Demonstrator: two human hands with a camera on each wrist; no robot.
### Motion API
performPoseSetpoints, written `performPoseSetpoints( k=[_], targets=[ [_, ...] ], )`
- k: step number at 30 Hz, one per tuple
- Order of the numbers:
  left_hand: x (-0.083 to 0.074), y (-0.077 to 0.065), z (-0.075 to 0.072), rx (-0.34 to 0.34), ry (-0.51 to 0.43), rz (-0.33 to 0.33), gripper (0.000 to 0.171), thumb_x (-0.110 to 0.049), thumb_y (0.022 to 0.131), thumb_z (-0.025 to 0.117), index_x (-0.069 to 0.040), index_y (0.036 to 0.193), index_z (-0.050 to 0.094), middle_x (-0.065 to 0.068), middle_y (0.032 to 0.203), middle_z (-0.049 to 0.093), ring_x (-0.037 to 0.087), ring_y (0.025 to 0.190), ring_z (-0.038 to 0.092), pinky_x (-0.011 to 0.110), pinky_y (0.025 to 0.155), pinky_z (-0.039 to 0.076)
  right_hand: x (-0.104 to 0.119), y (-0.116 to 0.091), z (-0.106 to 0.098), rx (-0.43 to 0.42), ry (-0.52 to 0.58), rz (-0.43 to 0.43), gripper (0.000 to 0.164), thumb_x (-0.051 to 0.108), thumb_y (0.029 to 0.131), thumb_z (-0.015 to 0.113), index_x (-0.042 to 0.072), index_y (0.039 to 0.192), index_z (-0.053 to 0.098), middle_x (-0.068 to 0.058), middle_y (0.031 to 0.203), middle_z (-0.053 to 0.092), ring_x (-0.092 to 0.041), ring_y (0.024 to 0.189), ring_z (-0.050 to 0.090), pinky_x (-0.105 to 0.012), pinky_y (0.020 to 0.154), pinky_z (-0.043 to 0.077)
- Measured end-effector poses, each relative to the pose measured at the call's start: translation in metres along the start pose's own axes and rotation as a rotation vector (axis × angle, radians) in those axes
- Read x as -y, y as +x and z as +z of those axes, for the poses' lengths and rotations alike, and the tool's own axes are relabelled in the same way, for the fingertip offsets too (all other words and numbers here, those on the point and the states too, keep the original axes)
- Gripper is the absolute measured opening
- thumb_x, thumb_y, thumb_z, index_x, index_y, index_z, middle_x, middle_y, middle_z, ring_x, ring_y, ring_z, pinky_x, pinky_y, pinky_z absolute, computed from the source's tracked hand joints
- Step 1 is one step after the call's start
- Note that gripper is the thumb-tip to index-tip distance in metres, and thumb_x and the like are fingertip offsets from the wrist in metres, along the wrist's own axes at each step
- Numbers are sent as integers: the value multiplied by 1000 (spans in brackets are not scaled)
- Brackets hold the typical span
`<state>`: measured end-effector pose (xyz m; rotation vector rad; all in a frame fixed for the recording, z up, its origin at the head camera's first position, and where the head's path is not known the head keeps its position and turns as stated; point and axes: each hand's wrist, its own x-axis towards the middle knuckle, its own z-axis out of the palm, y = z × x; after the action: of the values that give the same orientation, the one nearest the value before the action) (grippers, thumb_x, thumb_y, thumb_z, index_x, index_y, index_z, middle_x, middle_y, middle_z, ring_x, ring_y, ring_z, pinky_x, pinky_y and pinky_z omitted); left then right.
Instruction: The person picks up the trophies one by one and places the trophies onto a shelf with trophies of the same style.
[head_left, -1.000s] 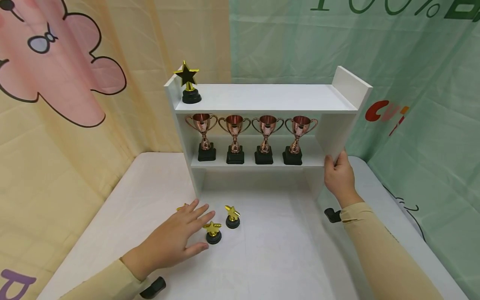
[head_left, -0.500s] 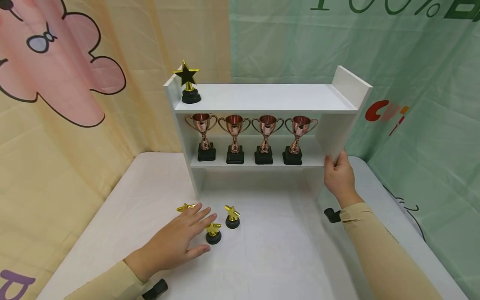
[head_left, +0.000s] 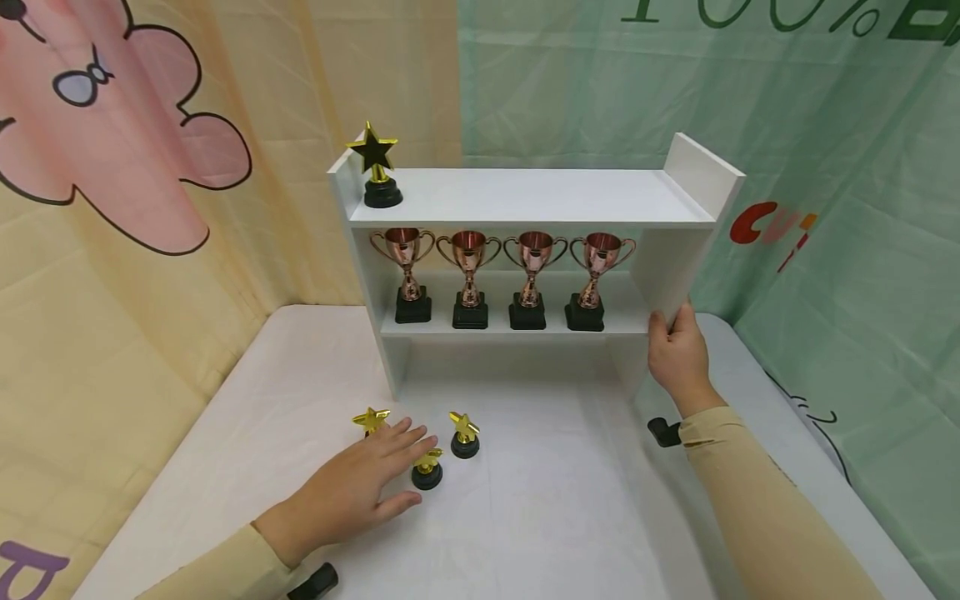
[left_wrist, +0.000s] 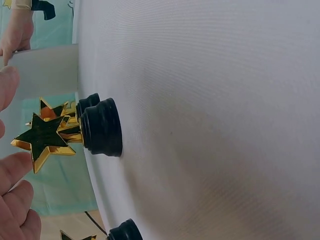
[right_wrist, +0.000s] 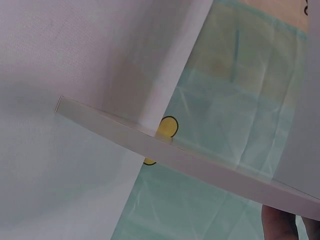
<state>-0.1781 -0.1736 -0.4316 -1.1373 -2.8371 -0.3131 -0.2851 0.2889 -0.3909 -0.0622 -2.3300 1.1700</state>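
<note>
My left hand hovers with fingers extended above the white table, partly covering a small gold star trophy with a black round base. Close by stand two more star trophies, one left and one right. In the left wrist view the fingertips are right beside the nearest gold star. My right hand grips the right side panel of a white shelf, thumb near the middle board's end. In the right wrist view, fingers show against the panel's edge.
Several bronze two-handled cups stand in a row on the middle board. Another star trophy stands upright at the top board's left end. Printed curtains hang behind and beside the table.
My left hand has drifted slightly right and toward me, uncovering more of the left star trophy. The right hand keeps its grip on the shelf.
</note>
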Motion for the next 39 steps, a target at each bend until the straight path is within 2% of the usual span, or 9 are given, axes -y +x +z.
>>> performPoseSetpoints(
  k=[11, 16, 20, 33, 39],
  targets=[
    [3, 2, 7, 10, -50, -7, 59, -38, 102, 70, -17, 154, 55, 2, 157, 57, 27, 148, 52, 51, 117, 48, 0, -1, 0, 5, 2, 2, 48, 32, 113, 42, 7, 153, 41, -29, 148, 54, -50, 134, 54, -71, 109, 43],
    [5, 4, 11, 11, -66, -23, 58, -35, 102, 70, -16, 155, 54, 0, 157, 57, 25, 146, 55, 49, 115, 50, 0, 0, 0, -3, 4, -12, 47, 32, 113, 41, 8, 153, 42, -29, 146, 56, -49, 130, 56, -69, 104, 45],
    [7, 6, 15, -19, -76, -20, 56, -32, 102, 71, -15, 153, 56, 1, 154, 60, 23, 143, 58, 46, 113, 52, -1, 0, 0, -4, 15, -18, 47, 31, 113, 40, 10, 154, 42, -28, 142, 57, -47, 125, 57, -66, 99, 45],
    [8, 16, 21, -149, -66, -5, 36, -18, 98, 76, -22, 133, 69, -9, 132, 72, 12, 120, 71, 34, 97, 61, -2, 0, 0, 2, 29, -20, 47, 31, 113, 40, 7, 153, 43, -30, 140, 57, -49, 124, 57, -67, 100, 45],
    [10, 20, 26, -165, -111, -11, 32, -9, 97, 76, -22, 126, 71, -10, 126, 73, 11, 114, 72, 31, 94, 61, -2, 0, 0, 4, 36, -23, 46, 31, 113, 41, 7, 152, 43, -30, 140, 58, -47, 124, 57, -66, 100, 45]
  ],
)
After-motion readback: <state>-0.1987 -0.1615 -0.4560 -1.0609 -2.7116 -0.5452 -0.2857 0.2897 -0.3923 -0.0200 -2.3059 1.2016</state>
